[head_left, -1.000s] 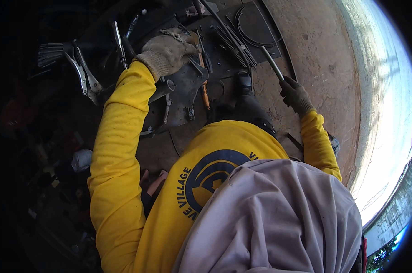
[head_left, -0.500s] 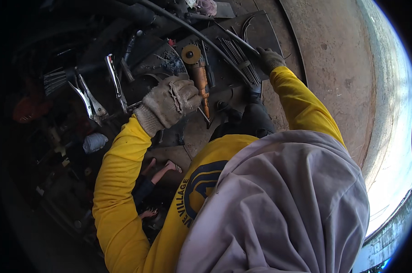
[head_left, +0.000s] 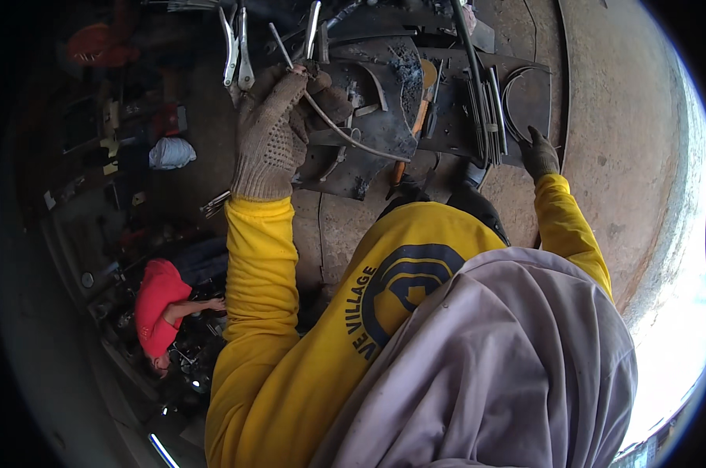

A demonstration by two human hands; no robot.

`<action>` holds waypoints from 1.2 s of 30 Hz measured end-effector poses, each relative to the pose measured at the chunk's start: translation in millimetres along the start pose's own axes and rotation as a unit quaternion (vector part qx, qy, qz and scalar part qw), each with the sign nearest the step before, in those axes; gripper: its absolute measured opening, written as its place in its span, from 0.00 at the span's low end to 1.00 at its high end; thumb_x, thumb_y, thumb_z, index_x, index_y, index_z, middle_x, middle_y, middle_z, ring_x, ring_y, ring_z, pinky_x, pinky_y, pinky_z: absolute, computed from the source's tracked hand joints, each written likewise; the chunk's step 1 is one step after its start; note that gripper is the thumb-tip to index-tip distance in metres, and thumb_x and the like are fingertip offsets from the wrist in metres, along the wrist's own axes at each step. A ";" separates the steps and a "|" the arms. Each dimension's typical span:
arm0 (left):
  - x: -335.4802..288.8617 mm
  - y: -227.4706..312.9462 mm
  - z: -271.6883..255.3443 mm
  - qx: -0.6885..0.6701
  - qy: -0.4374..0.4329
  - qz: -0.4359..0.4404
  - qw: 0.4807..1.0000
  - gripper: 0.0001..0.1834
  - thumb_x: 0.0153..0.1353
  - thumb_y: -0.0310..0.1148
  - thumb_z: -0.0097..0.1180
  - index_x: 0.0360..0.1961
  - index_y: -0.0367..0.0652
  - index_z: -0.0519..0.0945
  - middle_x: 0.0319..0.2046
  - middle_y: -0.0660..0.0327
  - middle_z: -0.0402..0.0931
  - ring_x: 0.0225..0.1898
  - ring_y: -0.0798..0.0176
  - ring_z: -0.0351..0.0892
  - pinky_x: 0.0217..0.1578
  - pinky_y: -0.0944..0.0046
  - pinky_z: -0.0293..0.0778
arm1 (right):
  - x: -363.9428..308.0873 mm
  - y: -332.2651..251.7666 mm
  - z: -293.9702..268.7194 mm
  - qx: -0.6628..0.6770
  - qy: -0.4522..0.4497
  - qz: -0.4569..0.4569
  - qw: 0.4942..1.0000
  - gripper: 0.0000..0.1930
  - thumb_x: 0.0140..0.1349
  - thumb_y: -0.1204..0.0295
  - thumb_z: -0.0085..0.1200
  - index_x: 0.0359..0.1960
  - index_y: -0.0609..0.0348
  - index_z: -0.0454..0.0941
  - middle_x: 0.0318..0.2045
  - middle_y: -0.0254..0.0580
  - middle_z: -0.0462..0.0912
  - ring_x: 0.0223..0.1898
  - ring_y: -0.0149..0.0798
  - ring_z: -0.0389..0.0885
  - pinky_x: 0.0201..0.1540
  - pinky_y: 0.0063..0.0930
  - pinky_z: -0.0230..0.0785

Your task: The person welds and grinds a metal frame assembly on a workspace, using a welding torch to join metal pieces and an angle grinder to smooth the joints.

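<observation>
My left hand (head_left: 279, 129), in a grey-brown knitted work glove, is closed around a thin, curved metal rod (head_left: 333, 125). One end of the rod sticks up past my fingers, and the other bends down over the dark steel work surface (head_left: 392, 140). My gloved right hand (head_left: 541, 156) is at the right end of the surface with fingers stretched apart, beside a loop of bent thin rods (head_left: 507, 105). Whether its fingertips touch the loop is unclear. Left of it lies a bundle of straight rods (head_left: 481, 117). An orange angle grinder (head_left: 424, 113) lies between my hands, partly covered.
Locking pliers (head_left: 245, 58) stand beyond my left hand. A curved metal strip (head_left: 375, 86) lies on the surface, and a dark bar (head_left: 463, 39) crosses above the rods. At lower left a person in a red shirt (head_left: 162, 300) bends over. A cloth-like bundle (head_left: 172, 154) sits at left.
The view has swung left, bringing the red-shirted person in. My left hand has turned upward, showing the rod clearly. My right hand has moved from the silver bar to beside the rod loop.
</observation>
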State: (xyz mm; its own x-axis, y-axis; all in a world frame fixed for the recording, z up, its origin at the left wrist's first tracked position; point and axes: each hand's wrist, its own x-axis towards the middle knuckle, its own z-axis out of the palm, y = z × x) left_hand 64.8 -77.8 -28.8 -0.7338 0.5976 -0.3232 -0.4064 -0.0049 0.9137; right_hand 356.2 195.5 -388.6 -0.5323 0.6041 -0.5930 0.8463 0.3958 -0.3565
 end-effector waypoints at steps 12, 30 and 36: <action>-125.0 97.1 -152.1 -0.003 -0.054 0.161 0.985 0.09 0.74 0.33 0.52 0.51 0.49 0.80 0.36 0.68 0.71 0.32 0.66 0.68 0.41 0.54 0.69 | -121.5 -95.6 29.4 0.428 0.302 -0.136 0.841 0.20 0.74 0.72 0.53 0.65 0.62 0.75 0.55 0.46 0.83 0.52 0.34 0.81 0.56 0.27 0.73; -134.2 71.6 -198.3 0.280 -0.156 0.139 0.937 0.13 0.66 0.36 0.68 0.45 0.40 0.83 0.38 0.60 0.85 0.42 0.71 0.85 0.37 0.69 0.80 | -342.8 -368.0 46.4 0.055 0.289 -0.437 0.850 0.14 0.59 0.71 0.63 0.47 0.53 0.86 0.30 0.40 0.85 0.31 0.45 0.86 0.33 0.37 0.79; -114.1 115.3 -204.6 0.659 -0.220 0.575 0.432 0.16 0.67 0.40 0.64 0.49 0.41 0.84 0.47 0.55 0.84 0.49 0.57 0.84 0.47 0.57 0.84 | -328.5 -370.5 53.7 0.160 0.219 -0.469 0.840 0.10 0.63 0.69 0.63 0.45 0.56 0.87 0.34 0.45 0.86 0.36 0.49 0.87 0.41 0.38 0.81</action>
State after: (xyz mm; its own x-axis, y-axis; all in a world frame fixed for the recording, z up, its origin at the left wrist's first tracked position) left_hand -9.7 -310.6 63.0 0.2550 0.9034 0.3448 0.9649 -0.2144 -0.1519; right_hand 218.6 -186.8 -100.5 -0.8653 0.3540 0.3549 -0.0259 0.6755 -0.7369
